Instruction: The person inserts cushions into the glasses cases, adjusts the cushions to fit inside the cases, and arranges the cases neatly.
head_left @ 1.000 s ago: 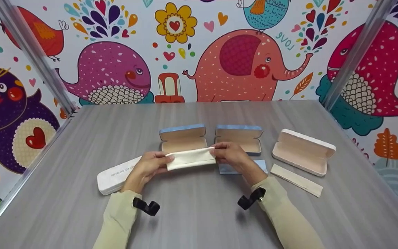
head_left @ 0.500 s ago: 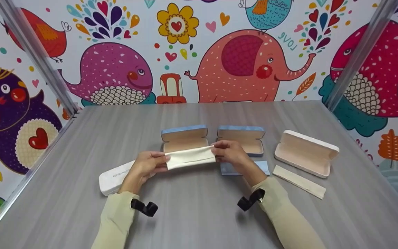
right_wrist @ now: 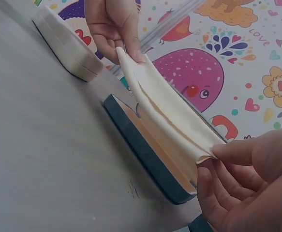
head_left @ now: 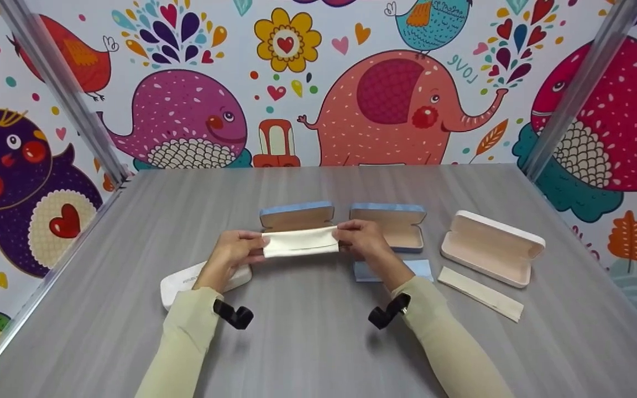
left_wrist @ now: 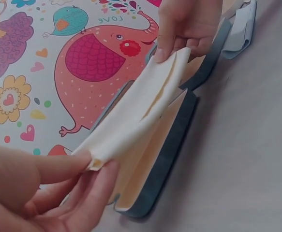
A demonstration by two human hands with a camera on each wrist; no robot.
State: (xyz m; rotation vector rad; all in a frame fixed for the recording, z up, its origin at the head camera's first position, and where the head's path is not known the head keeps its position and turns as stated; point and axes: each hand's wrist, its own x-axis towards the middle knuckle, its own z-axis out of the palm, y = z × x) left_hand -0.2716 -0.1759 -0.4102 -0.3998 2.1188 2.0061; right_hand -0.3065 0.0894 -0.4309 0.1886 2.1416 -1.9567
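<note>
A folded cream cloth (head_left: 301, 242) is stretched level between my two hands. My left hand (head_left: 232, 253) pinches its left end between thumb and fingers, and my right hand (head_left: 364, 239) pinches the right end. In the left wrist view the cloth (left_wrist: 136, 106) shows a lengthwise fold with a slit along it. Just beneath and behind it stands an open blue glasses case (head_left: 296, 215) with a tan lining, its lower half mostly hidden by the cloth in the head view. The right wrist view shows this case's tray (right_wrist: 145, 150) below the cloth, apart from it.
A second open blue glasses case (head_left: 389, 226) stands behind my right hand, and an open white case (head_left: 492, 249) is farther right. Before them lie a folded blue cloth (head_left: 371, 271) and a folded cream cloth (head_left: 481, 293). A closed white case (head_left: 177, 282) sits partly under my left forearm.
Both hands have moved slightly forward with the cream cloth, which now covers more of the left blue case. The other cases and cloths stay where they were; the view has shifted slightly.
</note>
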